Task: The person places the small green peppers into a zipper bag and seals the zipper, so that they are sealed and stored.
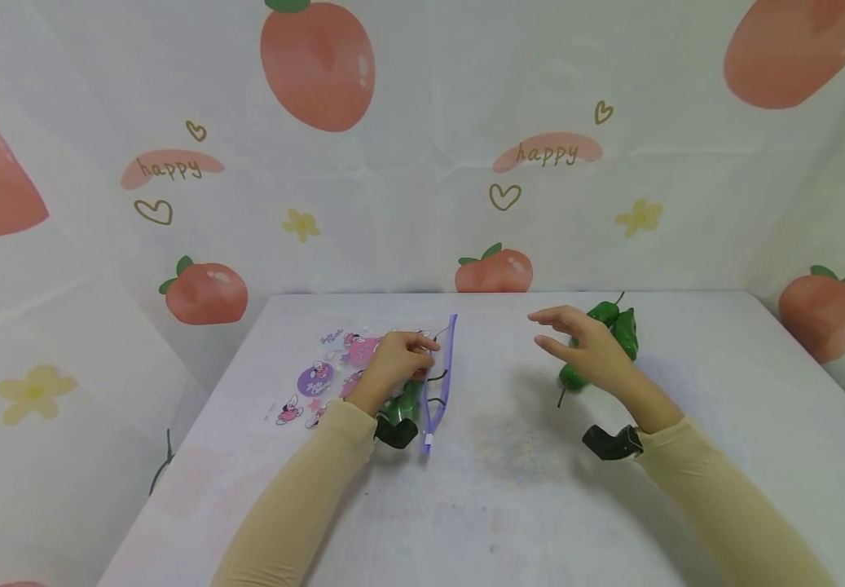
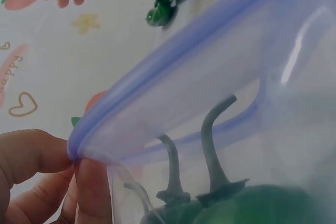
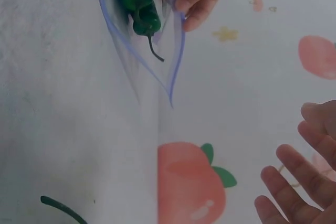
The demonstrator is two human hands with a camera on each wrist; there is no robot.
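Observation:
A clear zip bag (image 1: 317, 380) with purple edging and pink cartoon prints lies on the left of the table, its mouth parted toward the right. My left hand (image 1: 398, 359) pinches the bag's purple rim (image 2: 79, 137) between thumb and fingers. Several green peppers (image 2: 252, 203) are inside the bag, stems pointing to the opening; the right wrist view also shows these bagged peppers (image 3: 137, 1). Over the table's right side hovers my right hand (image 1: 589, 349), fingers spread and holding nothing. Behind and below it sit several loose green peppers (image 1: 625, 333), partly hidden by the hand.
The white table (image 1: 525, 522) ends at a back edge against a hanging cloth (image 1: 407, 187) printed with peaches, hearts and flowers. Bare table lies between the bag and the loose peppers. A dark band (image 1: 613, 443) sits at the right wrist.

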